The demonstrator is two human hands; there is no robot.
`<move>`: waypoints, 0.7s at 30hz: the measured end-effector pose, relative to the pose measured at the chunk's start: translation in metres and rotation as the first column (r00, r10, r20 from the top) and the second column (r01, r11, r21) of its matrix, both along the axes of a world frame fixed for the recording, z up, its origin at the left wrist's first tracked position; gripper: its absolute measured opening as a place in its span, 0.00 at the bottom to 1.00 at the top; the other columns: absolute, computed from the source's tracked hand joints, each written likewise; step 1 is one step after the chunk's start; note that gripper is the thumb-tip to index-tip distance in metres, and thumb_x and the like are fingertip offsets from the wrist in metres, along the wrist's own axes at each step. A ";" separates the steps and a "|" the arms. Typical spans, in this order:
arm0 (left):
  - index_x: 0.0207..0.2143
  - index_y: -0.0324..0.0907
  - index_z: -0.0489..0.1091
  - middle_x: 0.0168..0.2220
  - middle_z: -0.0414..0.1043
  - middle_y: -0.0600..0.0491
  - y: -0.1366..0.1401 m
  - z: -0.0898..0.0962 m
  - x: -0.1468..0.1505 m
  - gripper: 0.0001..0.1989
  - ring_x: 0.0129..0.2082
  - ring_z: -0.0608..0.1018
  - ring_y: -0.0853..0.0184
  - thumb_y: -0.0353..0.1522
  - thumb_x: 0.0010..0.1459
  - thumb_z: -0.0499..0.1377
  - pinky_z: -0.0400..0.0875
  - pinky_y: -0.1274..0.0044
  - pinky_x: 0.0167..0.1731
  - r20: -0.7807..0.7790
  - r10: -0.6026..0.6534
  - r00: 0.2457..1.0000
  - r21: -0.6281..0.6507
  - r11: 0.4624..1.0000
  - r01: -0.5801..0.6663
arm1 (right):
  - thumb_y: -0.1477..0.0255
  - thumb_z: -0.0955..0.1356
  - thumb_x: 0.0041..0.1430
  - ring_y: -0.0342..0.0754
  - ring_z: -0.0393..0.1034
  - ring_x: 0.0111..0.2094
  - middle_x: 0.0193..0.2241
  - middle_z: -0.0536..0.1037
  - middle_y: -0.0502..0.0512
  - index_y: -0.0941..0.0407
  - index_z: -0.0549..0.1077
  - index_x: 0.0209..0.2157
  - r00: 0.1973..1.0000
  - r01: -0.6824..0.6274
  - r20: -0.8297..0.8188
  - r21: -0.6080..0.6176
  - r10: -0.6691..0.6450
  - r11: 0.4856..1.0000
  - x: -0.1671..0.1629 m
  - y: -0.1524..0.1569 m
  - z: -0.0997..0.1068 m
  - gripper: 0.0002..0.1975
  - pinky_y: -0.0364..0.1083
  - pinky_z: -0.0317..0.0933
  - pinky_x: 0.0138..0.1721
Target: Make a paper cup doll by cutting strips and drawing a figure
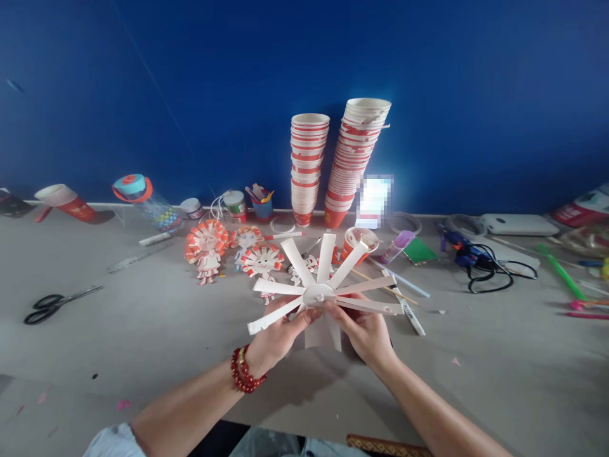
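Between both hands is a paper cup cut into strips (320,294), its white strips fanned out like petals round the circular bottom. A small pale lump sits at the middle of that circle. My left hand (280,330), below a red bead bracelet (243,371), grips it from the left with the thumb near the centre. From the right, my right hand (364,327) pinches it, thumb by the centre and fingers behind the strips. One wide strip hangs down between the hands. Just beyond stand or lie paper figures with fringed heads (208,244), partly hidden by the strips.
Two tall stacks of paper cups (310,165) lean near the blue wall. Black-handled scissors (57,304) lie on the left. A marker (409,311), a glue gun (464,247) with a black cable and a green sheet (419,251) are on the right. Paper scraps dot the table.
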State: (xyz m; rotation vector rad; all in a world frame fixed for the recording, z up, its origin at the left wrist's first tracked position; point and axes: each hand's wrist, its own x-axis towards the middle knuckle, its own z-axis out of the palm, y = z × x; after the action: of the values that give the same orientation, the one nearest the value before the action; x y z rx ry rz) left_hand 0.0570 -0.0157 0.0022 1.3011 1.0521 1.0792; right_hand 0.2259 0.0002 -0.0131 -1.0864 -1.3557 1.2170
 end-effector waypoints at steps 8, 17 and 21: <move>0.47 0.47 0.76 0.49 0.77 0.52 -0.002 -0.008 0.001 0.15 0.51 0.77 0.57 0.40 0.58 0.63 0.71 0.67 0.54 0.102 0.008 0.995 -0.079 0.997 0.000 | 0.60 0.72 0.56 0.51 0.76 0.32 0.31 0.81 0.56 0.54 0.79 0.34 0.997 -0.072 0.046 0.067 0.069 0.995 0.001 0.000 -0.001 0.11 0.45 0.70 0.32; 0.51 0.45 0.73 0.51 0.76 0.50 0.001 -0.016 -0.003 0.23 0.54 0.75 0.54 0.40 0.53 0.67 0.69 0.65 0.56 0.054 0.035 0.998 -0.148 0.989 -0.026 | 0.61 0.70 0.57 0.53 0.75 0.33 0.31 0.81 0.56 0.54 0.79 0.30 0.992 -0.078 0.108 0.120 0.065 0.990 0.001 0.002 0.007 0.11 0.46 0.69 0.32; 0.50 0.44 0.73 0.49 0.77 0.49 0.000 -0.013 -0.001 0.23 0.53 0.76 0.54 0.40 0.53 0.67 0.69 0.65 0.56 0.117 0.043 0.992 -0.145 0.989 -0.026 | 0.61 0.70 0.58 0.53 0.75 0.32 0.32 0.81 0.56 0.54 0.80 0.31 0.986 -0.120 0.128 0.097 0.108 0.988 0.001 0.001 0.008 0.11 0.46 0.69 0.33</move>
State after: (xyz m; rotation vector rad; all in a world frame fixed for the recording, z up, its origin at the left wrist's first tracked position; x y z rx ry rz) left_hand 0.0558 -0.0160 -0.0105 1.0934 1.0450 1.0739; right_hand 0.2274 0.0011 -0.0055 -1.0354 -1.5768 1.1632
